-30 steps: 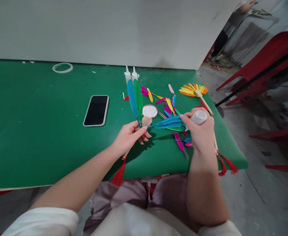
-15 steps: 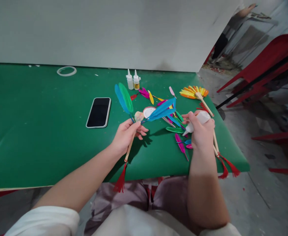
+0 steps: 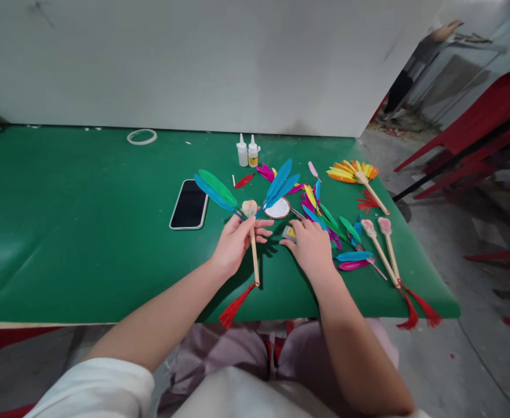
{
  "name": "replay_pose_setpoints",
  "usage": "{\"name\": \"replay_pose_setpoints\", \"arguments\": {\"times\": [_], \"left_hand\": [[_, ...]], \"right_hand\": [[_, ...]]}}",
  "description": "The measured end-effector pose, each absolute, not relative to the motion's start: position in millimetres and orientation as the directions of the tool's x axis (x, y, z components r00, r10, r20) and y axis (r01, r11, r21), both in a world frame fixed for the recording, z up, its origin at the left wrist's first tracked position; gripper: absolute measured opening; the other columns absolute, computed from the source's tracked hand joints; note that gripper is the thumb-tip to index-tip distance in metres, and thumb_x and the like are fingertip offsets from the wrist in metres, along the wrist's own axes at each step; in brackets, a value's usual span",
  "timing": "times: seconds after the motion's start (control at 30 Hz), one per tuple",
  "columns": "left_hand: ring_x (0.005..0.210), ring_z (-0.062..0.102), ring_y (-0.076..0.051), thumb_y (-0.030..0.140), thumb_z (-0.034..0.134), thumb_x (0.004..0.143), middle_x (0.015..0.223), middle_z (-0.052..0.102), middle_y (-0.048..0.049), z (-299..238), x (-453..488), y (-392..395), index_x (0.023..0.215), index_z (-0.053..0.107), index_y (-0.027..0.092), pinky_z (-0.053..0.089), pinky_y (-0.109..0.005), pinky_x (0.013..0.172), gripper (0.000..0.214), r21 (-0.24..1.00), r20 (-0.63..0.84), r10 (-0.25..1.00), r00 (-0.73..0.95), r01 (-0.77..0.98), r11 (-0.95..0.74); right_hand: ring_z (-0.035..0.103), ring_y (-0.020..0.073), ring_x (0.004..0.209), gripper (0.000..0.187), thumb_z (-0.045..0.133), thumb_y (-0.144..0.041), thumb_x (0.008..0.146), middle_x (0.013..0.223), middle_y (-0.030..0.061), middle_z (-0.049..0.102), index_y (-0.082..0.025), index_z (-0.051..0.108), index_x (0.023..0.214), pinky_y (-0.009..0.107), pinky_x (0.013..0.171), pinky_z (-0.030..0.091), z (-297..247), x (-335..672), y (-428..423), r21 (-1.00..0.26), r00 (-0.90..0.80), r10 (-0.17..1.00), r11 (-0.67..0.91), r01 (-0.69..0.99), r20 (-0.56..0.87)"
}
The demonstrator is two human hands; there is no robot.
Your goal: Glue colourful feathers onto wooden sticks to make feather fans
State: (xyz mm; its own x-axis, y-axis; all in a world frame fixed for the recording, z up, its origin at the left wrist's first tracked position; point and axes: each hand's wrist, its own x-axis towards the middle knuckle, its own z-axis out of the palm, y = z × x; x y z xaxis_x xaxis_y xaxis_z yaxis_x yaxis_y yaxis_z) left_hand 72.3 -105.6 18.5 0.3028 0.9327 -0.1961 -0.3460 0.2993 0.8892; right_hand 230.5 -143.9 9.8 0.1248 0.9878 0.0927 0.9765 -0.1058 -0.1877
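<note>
My left hand [image 3: 239, 241] pinches a wooden-handled fan [image 3: 255, 255] just under its rounded head. Blue and green feathers [image 3: 215, 188] spread from the head to the left, and blue feathers [image 3: 281, 183] to the right. A red tassel [image 3: 237, 306] hangs from the handle's lower end. My right hand [image 3: 311, 244] is low over the table, its thumb and fingers closed around a glue bottle [image 3: 289, 233]. Only a grey-and-yellow part of that bottle shows; the palm hides the rest. Close to these fingers lies a white round lid or dish [image 3: 277, 208] with a red rim.
Loose coloured feathers [image 3: 354, 256] lie right of my right hand. Beyond them are two bare fan handles [image 3: 380, 255] with red tassels and a yellow-orange feather fan [image 3: 353, 170]. A phone [image 3: 189, 204], a tape ring [image 3: 142, 137] and two upright glue bottles [image 3: 248, 152] are on the green table.
My right hand has moved left and down with the glue bottle, from above the feathers to beside the dish. The fan in my left hand has turned more upright. The view has shifted slightly.
</note>
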Motion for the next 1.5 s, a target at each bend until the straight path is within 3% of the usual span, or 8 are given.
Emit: {"name": "replay_pose_setpoints", "arguments": {"times": [0.1, 0.2, 0.27, 0.37, 0.5, 0.97, 1.3, 1.5], "left_hand": [[0.064, 0.065, -0.011, 0.033, 0.058, 0.082, 0.087, 0.070, -0.0067, 16, 72, -109, 0.103, 0.049, 0.017, 0.051, -0.020, 0.056, 0.028, 0.885, -0.167, 0.908, 0.384, -0.349, 0.310], [0.059, 0.064, -0.011, 0.037, 0.059, 0.080, 0.086, 0.070, -0.0057, 15, 71, -112, 0.103, 0.048, 0.018, 0.051, -0.021, 0.054, 0.032, 0.895, -0.131, 0.887, 0.444, -0.332, 0.299], [0.058, 0.063, -0.011, 0.039, 0.060, 0.079, 0.084, 0.070, -0.0057, 16, 71, -114, 0.102, 0.047, 0.017, 0.052, -0.022, 0.052, 0.034, 0.912, -0.118, 0.881, 0.458, -0.301, 0.278], [0.054, 0.062, -0.012, 0.039, 0.063, 0.077, 0.081, 0.069, -0.0059, 18, 73, -117, 0.104, 0.046, 0.016, 0.051, -0.022, 0.049, 0.038, 0.935, -0.129, 0.853, 0.506, -0.225, 0.275], [0.053, 0.062, -0.011, 0.033, 0.064, 0.076, 0.082, 0.068, -0.0044, 18, 74, -120, 0.110, 0.045, 0.017, 0.052, -0.021, 0.047, 0.042, 0.948, -0.152, 0.786, 0.600, -0.137, 0.287], [0.047, 0.060, -0.009, 0.033, 0.059, 0.080, 0.080, 0.066, -0.0026, 17, 74, -120, 0.105, 0.046, 0.015, 0.050, -0.019, 0.042, 0.033, 0.971, -0.153, 0.793, 0.590, -0.062, 0.233], [0.045, 0.059, -0.009, 0.031, 0.058, 0.081, 0.080, 0.068, -0.0037, 17, 73, -120, 0.102, 0.046, 0.015, 0.052, -0.020, 0.043, 0.030, 0.962, -0.164, 0.781, 0.603, -0.076, 0.261], [0.045, 0.059, -0.009, 0.031, 0.059, 0.080, 0.079, 0.067, -0.0029, 19, 74, -121, 0.102, 0.047, 0.015, 0.052, -0.020, 0.042, 0.029, 0.956, -0.173, 0.766, 0.619, -0.081, 0.282]], "right_hand": [[0.055, 0.0279, 0.100, 0.036, 0.065, -0.038, 0.074, 0.102, 0.0111, 0.065, -0.019, 0.061, 0.105, 0.040, 0.081, 0.042, 12, 234, -144, -0.510, 0.128, 0.973, -0.012, 0.860, 0.193], [0.061, 0.0199, 0.084, 0.032, 0.059, -0.043, 0.077, 0.093, 0.0066, 0.068, -0.020, 0.065, 0.098, 0.034, 0.073, 0.047, 18, 233, -145, -0.891, 0.202, 0.972, 0.016, 0.454, 0.121], [0.063, 0.0163, 0.075, 0.031, 0.061, -0.044, 0.074, 0.086, 0.0043, 0.069, -0.019, 0.067, 0.091, 0.029, 0.065, 0.048, 21, 228, -145, -0.988, 0.227, 0.973, -0.002, 0.152, 0.033], [0.061, 0.0133, 0.066, 0.028, 0.067, -0.043, 0.068, 0.073, 0.0017, 0.068, -0.017, 0.068, 0.080, 0.026, 0.059, 0.047, 24, 223, -143, -0.992, 0.266, 0.963, -0.012, -0.122, -0.045], [0.059, 0.0116, 0.058, 0.026, 0.072, -0.039, 0.063, 0.067, 0.0003, 0.067, -0.016, 0.068, 0.074, 0.026, 0.057, 0.048, 22, 221, -143, -0.956, 0.314, 0.943, -0.016, -0.294, -0.112], [0.059, 0.0103, 0.053, 0.006, 0.072, -0.026, 0.065, 0.063, -0.0025, 0.068, -0.020, 0.070, 0.066, 0.023, 0.052, 0.049, 31, 214, -150, -0.979, 0.440, 0.894, 0.156, -0.129, 0.085], [0.056, 0.0089, 0.047, 0.018, 0.075, -0.034, 0.061, 0.058, -0.0027, 0.064, -0.018, 0.068, 0.066, 0.025, 0.050, 0.052, 26, 224, -143, -0.938, 0.561, 0.828, 0.193, -0.287, -0.001], [0.057, 0.0100, 0.048, 0.020, 0.075, -0.034, 0.062, 0.055, -0.0023, 0.063, -0.017, 0.067, 0.065, 0.025, 0.050, 0.052, 21, 223, -142, -0.958, 0.468, 0.884, 0.131, -0.254, -0.003]]}}
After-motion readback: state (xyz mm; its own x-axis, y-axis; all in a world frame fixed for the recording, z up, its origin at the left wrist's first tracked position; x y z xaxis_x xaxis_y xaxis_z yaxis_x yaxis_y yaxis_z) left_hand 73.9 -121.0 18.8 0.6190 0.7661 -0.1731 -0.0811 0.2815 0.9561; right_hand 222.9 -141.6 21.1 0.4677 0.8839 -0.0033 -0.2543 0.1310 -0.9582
